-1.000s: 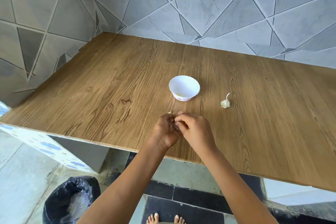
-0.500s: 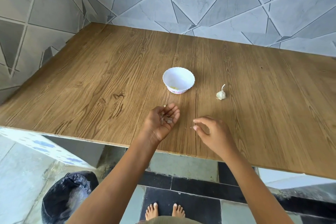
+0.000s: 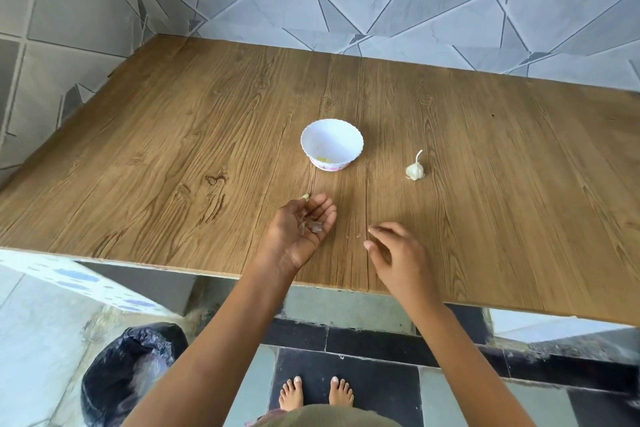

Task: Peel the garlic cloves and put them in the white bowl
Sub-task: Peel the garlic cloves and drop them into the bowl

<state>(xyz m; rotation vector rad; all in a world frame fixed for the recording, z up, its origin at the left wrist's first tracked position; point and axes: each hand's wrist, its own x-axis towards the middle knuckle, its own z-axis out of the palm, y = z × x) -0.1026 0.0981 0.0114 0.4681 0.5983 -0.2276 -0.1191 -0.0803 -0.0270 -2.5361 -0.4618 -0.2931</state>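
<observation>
The white bowl (image 3: 331, 143) stands mid-table with a bit of yellowish peeled garlic at its bottom. To its right lies a garlic bulb (image 3: 415, 170) with a stalk. My left hand (image 3: 300, 229) is palm up near the front edge, fingers relaxed, with greyish garlic skins (image 3: 311, 226) lying in the palm. A small peeled clove (image 3: 304, 197) lies on the table just beyond its fingertips. My right hand (image 3: 393, 251) hovers to the right, fingers loosely spread, thumb and forefinger apart, holding nothing I can see. Tiny skin flakes (image 3: 353, 236) lie between the hands.
The wooden table (image 3: 173, 149) sits in a corner of grey tiled walls. A black-lined bin (image 3: 128, 371) stands on the floor below the table's front left. My bare feet (image 3: 315, 392) are on dark floor tiles.
My hands, joined together a second ago, have come apart. The left has turned palm up showing skins; the right has moved off to the right.
</observation>
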